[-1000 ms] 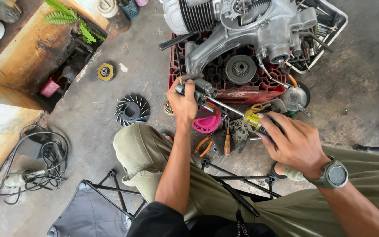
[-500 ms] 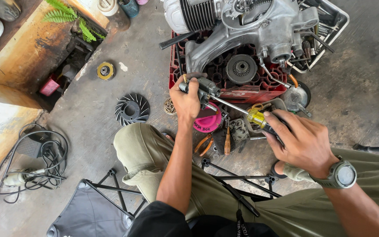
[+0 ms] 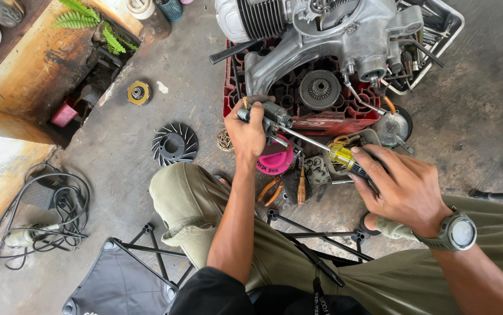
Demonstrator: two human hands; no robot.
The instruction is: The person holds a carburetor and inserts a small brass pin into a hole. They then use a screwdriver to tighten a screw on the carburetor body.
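Observation:
My left hand (image 3: 246, 133) grips a small grey metal engine part (image 3: 270, 116) in front of the red crate (image 3: 327, 123). My right hand (image 3: 400, 186) holds a screwdriver (image 3: 315, 143) by its yellow and black handle; the steel shaft runs up-left and its tip meets the part in my left hand. A silver engine block (image 3: 333, 35) lies on the crate just beyond. A watch sits on my right wrist.
A pink round lid (image 3: 274, 162), orange-handled pliers (image 3: 270, 189) and small parts lie on the concrete floor by my knee. A black fan wheel (image 3: 174, 144) and a yellow disc (image 3: 139, 93) lie to the left. Coiled cable (image 3: 53, 216) at far left, a folding stool (image 3: 129, 274) below.
Both hands have stayed on the part and the screwdriver; they shifted only slightly, and the view has drifted a little.

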